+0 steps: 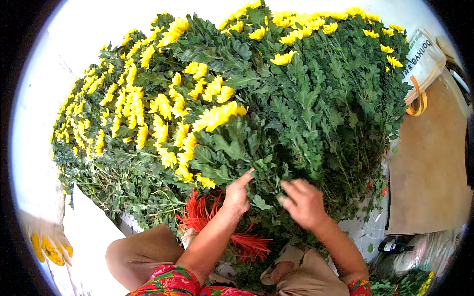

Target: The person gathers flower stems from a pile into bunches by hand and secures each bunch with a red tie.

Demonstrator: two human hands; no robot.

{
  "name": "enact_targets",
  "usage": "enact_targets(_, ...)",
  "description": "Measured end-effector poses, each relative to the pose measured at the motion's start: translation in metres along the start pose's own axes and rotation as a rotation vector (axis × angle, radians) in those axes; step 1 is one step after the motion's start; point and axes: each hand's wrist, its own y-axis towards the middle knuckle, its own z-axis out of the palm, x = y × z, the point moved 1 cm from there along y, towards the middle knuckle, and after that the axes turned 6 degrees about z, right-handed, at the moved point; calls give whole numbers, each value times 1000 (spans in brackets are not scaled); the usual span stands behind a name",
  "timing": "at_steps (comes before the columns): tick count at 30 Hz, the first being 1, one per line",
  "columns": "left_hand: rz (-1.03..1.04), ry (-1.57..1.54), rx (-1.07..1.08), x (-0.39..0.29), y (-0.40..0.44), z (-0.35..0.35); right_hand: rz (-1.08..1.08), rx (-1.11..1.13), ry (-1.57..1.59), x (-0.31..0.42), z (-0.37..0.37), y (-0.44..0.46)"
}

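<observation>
My left hand (238, 191) is closed around the stems of a bunch of yellow chrysanthemums (219, 116), whose leafy stalks slant up and to the left. To its right, my right hand (303, 202) is slightly blurred, with its fingers apart beside the lower stems; nothing shows in its grasp. Below my left hand, a bundle of red ties (197, 212) lies by my knee, with more red strands (251, 245) further right. Dark green leaves hide part of the stems between my hands.
A large heap of chrysanthemums (340, 84) spreads in front of me. At the right are a brown cardboard sheet (429, 163), a printed white bag (422, 56) and an orange strap (419, 101). A dark bottle (395, 246) lies at the lower right; a white board (94, 237) is at my left.
</observation>
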Motion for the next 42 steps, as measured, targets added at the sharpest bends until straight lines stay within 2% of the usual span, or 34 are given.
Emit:
enact_targets(1,-19,-58,47,0,2,-5,-5,-166,83,-6,-6,8)
enact_targets(2,-31,-65,52,2,3,-8,-8,-441,128,-11,-19,18)
enact_targets(3,-45,-91,69,15,7,3,82,-618,54,-25,-37,25)
enact_targets(5,-7,-70,44,17,11,4,146,-656,-42,-39,-35,45)
enact_targets(6,13,-29,50,12,10,3,148,-661,-30,-46,-22,48)
enact_targets(8,19,8,28,-3,3,4,399,-338,495,-64,6,49)
enact_targets(11,-3,-37,17,-8,-2,12,287,-403,650,-80,-6,29)
enact_targets(13,17,-45,18,-10,-4,15,288,-552,551,-77,-25,6)
enact_targets(15,-60,-77,29,-1,6,10,224,-551,411,-44,-59,-15)
enact_targets(18,62,-166,220,8,6,3,209,-529,431,-20,-41,-54)
enact_targets(20,56,-199,351,19,16,-22,-60,-407,345,-8,-28,-67)
enact_targets(21,116,-93,303,16,9,-15,-65,-407,346,-6,-24,-68)
enact_targets(23,171,20,250,14,4,-8,-97,-253,274,-3,-14,-69)
enact_targets(25,40,-258,319,20,11,-17,-149,-301,272,2,-5,-66)
enact_targets(27,28,-318,326,24,9,-26,-153,-274,216,8,-3,-63)
enact_targets(29,150,-152,490,23,2,-30,-145,-248,151,17,-4,-61)
enact_targets(31,128,-258,633,10,-12,-14,-238,-361,66,19,0,-58)
enact_targets(33,151,123,431,11,-16,-11,-240,-291,14,22,-5,-60)
enact_targets(34,310,167,442,10,-21,-9,-245,-254,5,26,-6,-59)
enact_targets(35,307,166,442,8,-24,-7,-251,-219,-4,29,-7,-58)
enact_targets(36,149,296,272,-3,-33,6,-236,-117,-32,28,-8,-58)
enact_targets(37,-10,421,102,-8,-37,12,-235,-118,-34,23,-11,-53)
enact_targets(38,-21,352,8,-3,-28,8,-314,-43,19,15,-16,-45)
enact_targets(39,-30,197,27,-1,-23,3,-386,30,73,10,-21,-36)
enact_targets(41,63,232,-23,-6,-25,-5,-108,-187,468,-2,-21,-17)
enact_targets(42,74,193,-37,-8,-26,-7,60,-269,434,-3,-23,-5)
